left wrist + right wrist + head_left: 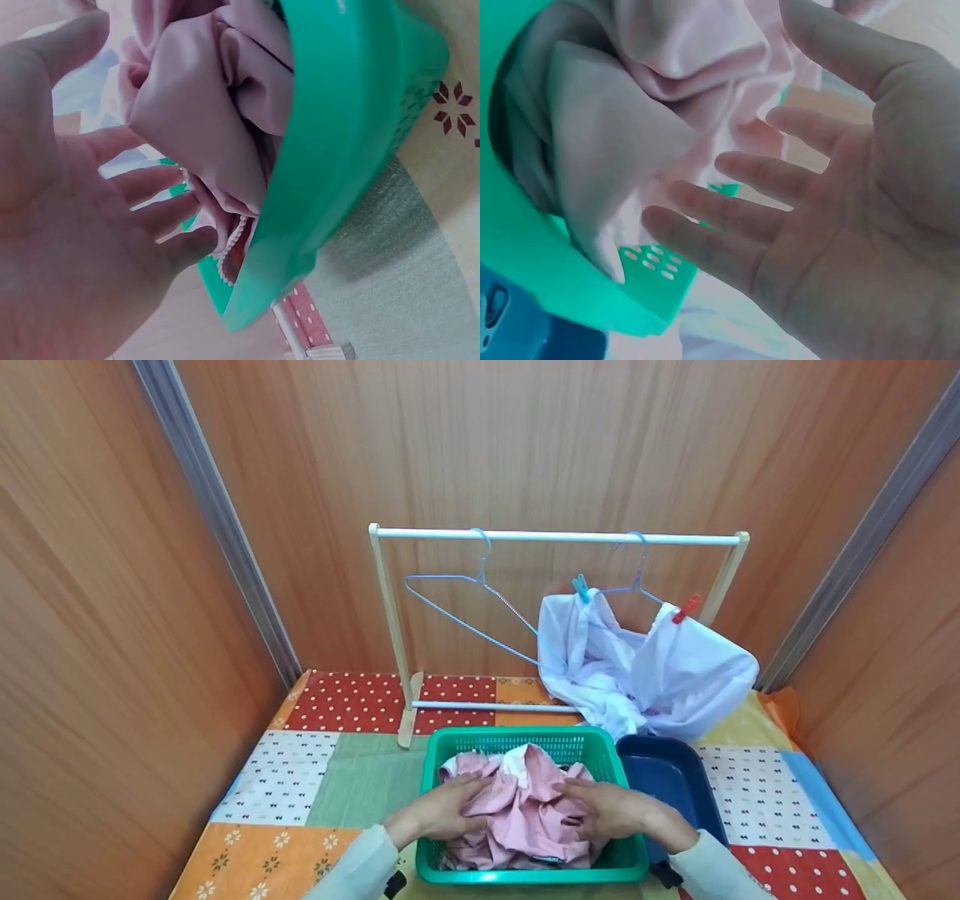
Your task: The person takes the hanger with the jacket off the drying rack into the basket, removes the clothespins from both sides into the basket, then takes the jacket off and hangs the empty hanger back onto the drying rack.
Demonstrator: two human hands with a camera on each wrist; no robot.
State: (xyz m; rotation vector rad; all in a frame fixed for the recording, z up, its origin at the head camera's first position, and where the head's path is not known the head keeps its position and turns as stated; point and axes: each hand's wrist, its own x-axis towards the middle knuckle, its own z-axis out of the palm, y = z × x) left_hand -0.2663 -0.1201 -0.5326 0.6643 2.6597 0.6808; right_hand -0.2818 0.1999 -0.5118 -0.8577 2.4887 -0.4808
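Pink cloth (526,808) in 1 grn basket (532,877); L hand (446,808), R hand (615,808) both splayed.

Pink garment (517,829); green basket (532,877); dark-blue tray (666,769); white garment (694,682), faintly lilac; turquoise clothespin (580,587); red clothespin (685,610); hanger (482,579) pale blue to violet; white rail (555,537); pale beige post (390,615); brown wood-grained wall (525,450); patchwork cloth (367,780): red with white dots, orange with flowers, plain green, white with dark marks

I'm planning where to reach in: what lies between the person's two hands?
The pink cloth, heaped in the basket, lies between the left hand and right hand, as the head view shows.
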